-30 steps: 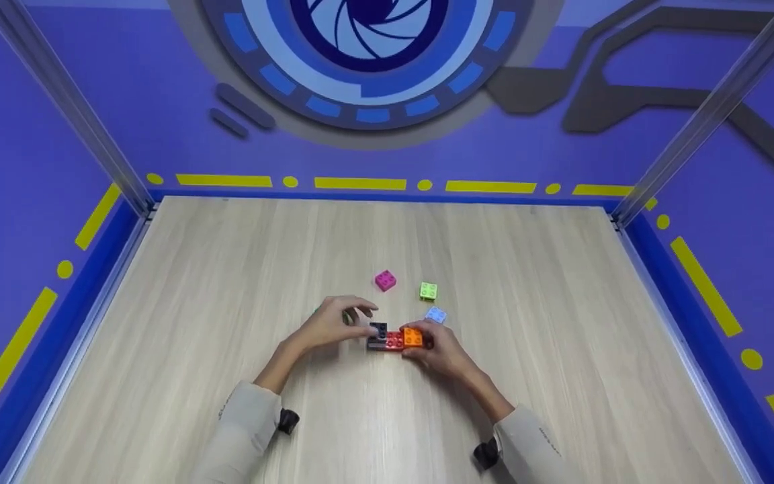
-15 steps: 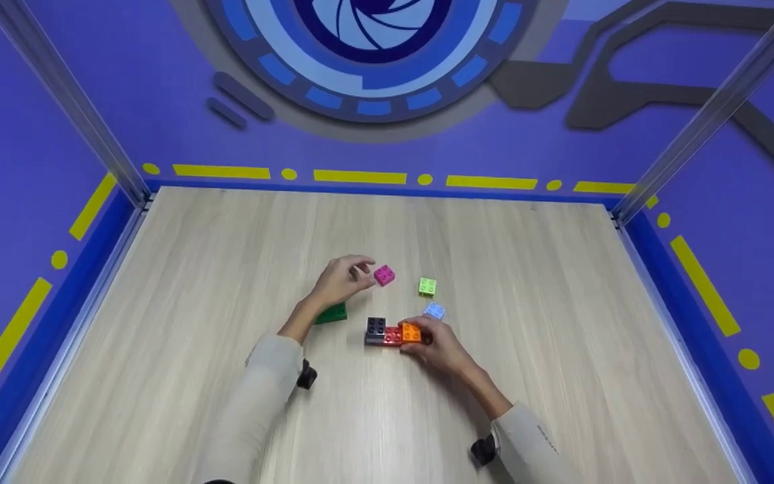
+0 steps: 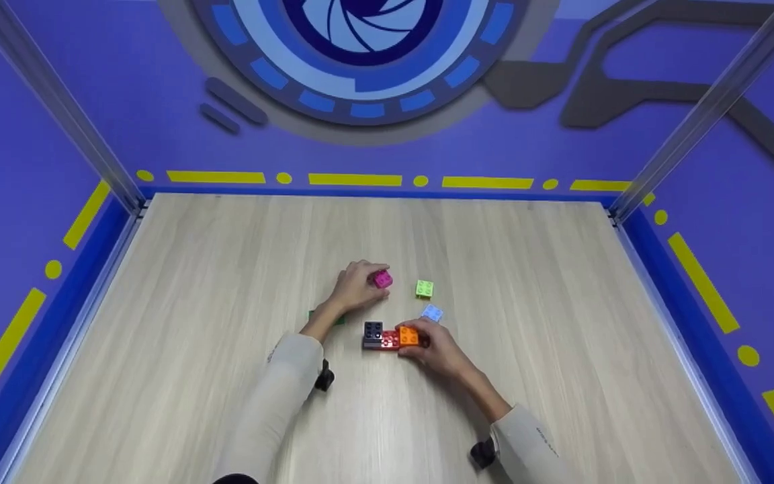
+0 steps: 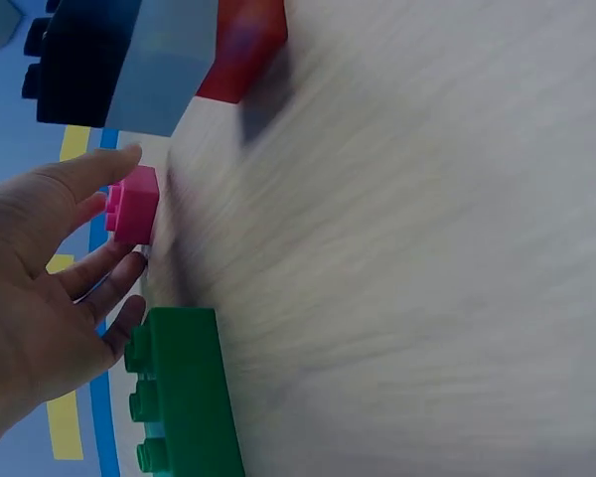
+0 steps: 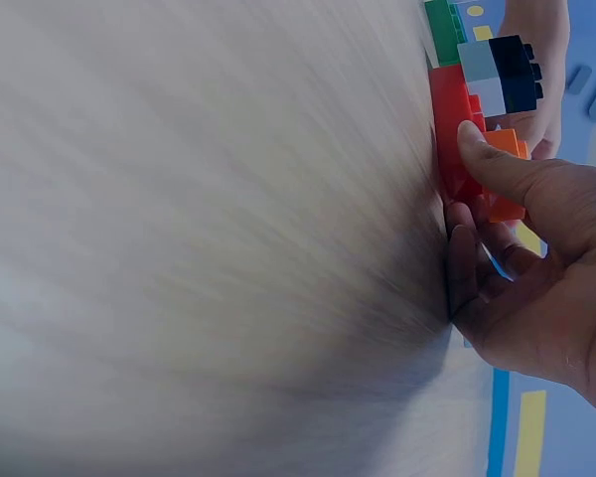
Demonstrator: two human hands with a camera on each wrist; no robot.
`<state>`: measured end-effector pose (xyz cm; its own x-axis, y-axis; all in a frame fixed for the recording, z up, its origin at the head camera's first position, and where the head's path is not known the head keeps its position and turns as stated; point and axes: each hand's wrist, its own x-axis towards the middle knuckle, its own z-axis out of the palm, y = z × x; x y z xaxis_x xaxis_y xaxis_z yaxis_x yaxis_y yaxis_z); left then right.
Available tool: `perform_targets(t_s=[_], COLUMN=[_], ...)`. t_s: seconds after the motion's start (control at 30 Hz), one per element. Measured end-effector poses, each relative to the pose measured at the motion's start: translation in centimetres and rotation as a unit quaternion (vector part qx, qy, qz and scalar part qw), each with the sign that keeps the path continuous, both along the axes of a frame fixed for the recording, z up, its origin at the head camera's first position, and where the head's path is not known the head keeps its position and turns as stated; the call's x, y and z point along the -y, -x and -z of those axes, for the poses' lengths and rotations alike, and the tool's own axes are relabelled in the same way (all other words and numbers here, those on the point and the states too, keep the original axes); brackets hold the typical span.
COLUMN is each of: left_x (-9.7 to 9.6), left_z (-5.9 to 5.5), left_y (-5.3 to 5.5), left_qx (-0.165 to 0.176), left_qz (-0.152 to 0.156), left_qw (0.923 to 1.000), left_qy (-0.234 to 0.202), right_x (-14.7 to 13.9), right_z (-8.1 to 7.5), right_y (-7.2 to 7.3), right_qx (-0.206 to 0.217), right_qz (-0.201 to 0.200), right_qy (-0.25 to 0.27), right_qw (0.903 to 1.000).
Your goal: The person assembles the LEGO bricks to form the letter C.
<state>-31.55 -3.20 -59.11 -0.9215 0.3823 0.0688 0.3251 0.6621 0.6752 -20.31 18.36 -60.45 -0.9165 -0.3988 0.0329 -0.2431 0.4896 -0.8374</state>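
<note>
My left hand [image 3: 358,285] reaches around a pink brick [image 3: 383,279], thumb on the near side and fingers on the far side. In the left wrist view, the thumb tip and fingers lie right at the edges of the pink brick [image 4: 135,205]. My right hand [image 3: 442,347] holds the right end of a joined brick build, thumb across its side. The build has a red brick [image 5: 451,129] as base, a grey brick [image 5: 484,79] with a black brick [image 5: 514,75] at its left end, and an orange brick [image 3: 408,336] at its right.
A lime brick [image 3: 424,289] lies right of the pink one. The light-blue brick [image 3: 432,312] sits just beyond my right fingers. Partly behind my left wrist lies a dark green brick [image 4: 187,388]. Purple-blue walls [image 3: 427,148] stand around the wooden table [image 3: 226,255].
My left hand has left the black end of the build, moved forward and right, and come around the pink brick. The right hand keeps its grip on the build.
</note>
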Motion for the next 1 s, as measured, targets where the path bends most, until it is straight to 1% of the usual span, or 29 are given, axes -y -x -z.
perform_targets(t_s=[0.17, 0.4, 0.57, 0.63, 0.8, 1.0], left_x=[-0.2, 0.3, 1.0, 1.4, 2.2, 2.0], left_z=[-0.1, 0.1, 0.2, 0.1, 0.0, 0.2], left_y=[-0.4, -1.1, -1.6, -1.8, -2.4, -2.9], left_qx=[-0.012, -0.037, -0.055, -0.059, -0.056, -0.052], left_qz=[-0.010, 0.009, 0.006, 0.002, 0.003, 0.001], left_qw=[0.9997, 0.9971, 0.9969, 0.9968, 0.9957, 0.9947], left_qy=[0.018, 0.065, 0.056, 0.053, 0.074, 0.089], right_x=[0.2, 0.1, -0.1, -0.1, 0.0, 0.0], right_z=[0.1, 0.1, 0.2, 0.2, 0.2, 0.2], right_y=[-0.1, -0.3, -0.2, -0.2, -0.2, -0.2], right_qx=[-0.005, -0.018, -0.009, -0.013, -0.017, -0.005], right_qz=[-0.004, -0.004, 0.000, 0.000, -0.001, 0.002], right_qy=[-0.001, -0.004, 0.004, 0.001, 0.002, 0.000], right_qw=[1.0000, 0.9998, 1.0000, 0.9999, 0.9999, 1.0000])
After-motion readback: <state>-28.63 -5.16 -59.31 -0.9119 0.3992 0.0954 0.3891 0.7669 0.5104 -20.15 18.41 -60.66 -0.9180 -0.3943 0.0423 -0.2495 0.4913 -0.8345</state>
